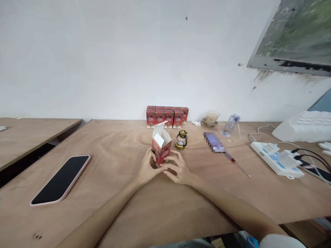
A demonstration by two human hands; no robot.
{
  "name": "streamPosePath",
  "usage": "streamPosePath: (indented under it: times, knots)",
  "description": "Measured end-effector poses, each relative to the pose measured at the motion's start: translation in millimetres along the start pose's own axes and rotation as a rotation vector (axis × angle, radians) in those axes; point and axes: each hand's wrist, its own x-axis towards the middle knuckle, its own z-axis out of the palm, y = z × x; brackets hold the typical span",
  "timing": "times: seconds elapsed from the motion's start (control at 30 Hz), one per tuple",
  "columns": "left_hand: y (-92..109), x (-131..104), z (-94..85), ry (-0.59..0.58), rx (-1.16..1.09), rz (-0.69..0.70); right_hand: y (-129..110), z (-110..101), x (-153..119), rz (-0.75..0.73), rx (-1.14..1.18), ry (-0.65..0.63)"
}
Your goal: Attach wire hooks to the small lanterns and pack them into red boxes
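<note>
A small red printed cardboard box stands upright between my hands, its white top flaps raised. My left hand is closed on the box's left side and lower front. From the right, my right hand holds the box's right side and bottom, its fingertips meeting my left fingers. What lies inside the box is hidden by the flaps. A miniature lantern in black and gold stands on the table just beyond my right hand, touching neither hand.
Several closed red boxes stand in rows by the wall. To the left lies a phone. On the right are a screwdriver, a plastic bottle, a cup and a power strip with cables.
</note>
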Motion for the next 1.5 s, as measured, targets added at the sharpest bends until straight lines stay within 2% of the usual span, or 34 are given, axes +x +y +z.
streamPosePath:
  times: [0.07,0.13,0.2,0.33,0.43,0.5,0.6,0.73,0.8,0.83,0.93,0.97,1.03,1.1,1.17,1.23,1.4,1.5]
  knots:
    - [-5,1,1.6,0.029,-0.094,-0.08,-1,-2,-1,-0.014,0.024,-0.041]
    - [-9,3,4.5,0.05,-0.24,-0.161,-1,-3,-2,-0.006,0.023,-0.007]
    - [-11,5,6.5,0.047,-0.343,-0.211,1,-2,-3,0.067,-0.019,0.122]
    - [-13,7,5.7,-0.035,-0.407,-0.241,22,1,2,0.345,-0.194,0.479]
    - [-15,6,4.4,-0.103,-0.439,-0.282,49,0,8,0.575,-0.223,0.589]
    - [-18,6,4.2,-0.115,-0.443,-0.315,67,-1,11,0.712,-0.108,0.574]
    - [-20,6,3.8,-0.118,-0.435,-0.343,83,-1,12,0.827,0.169,0.508]
    - [-21,6,2.9,-0.123,-0.418,-0.347,78,-8,21,0.896,0.217,0.486]
    - [-21,6,2.6,-0.122,-0.4,-0.342,63,-21,34,0.86,0.226,0.527]
    - [-22,6,2.5,-0.125,-0.393,-0.339,54,-29,43,0.792,0.259,0.549]
    - [-23,5,2.7,-0.136,-0.381,-0.329,22,-58,73,0.563,0.406,0.508]
    - [-23,6,2.9,-0.136,-0.381,-0.323,13,-67,82,0.533,0.454,0.448]
    - [-22,6,3.5,-0.127,-0.39,-0.298,-3,-81,97,0.518,0.522,0.205]
    - [-22,6,4.1,-0.123,-0.4,-0.269,-12,-87,108,0.497,0.516,0.023]
    - [-21,5,4.7,-0.124,-0.392,-0.264,-15,-87,115,0.495,0.488,-0.067]
    - [-21,5,5.2,-0.117,-0.38,-0.283,-13,-80,120,0.515,0.485,-0.072]
    - [-24,5,6.4,-0.076,-0.363,-0.298,1,-63,122,0.536,0.471,0.102]
    - [-26,5,7.2,-0.084,-0.344,-0.275,1,-60,116,0.576,0.443,0.152]
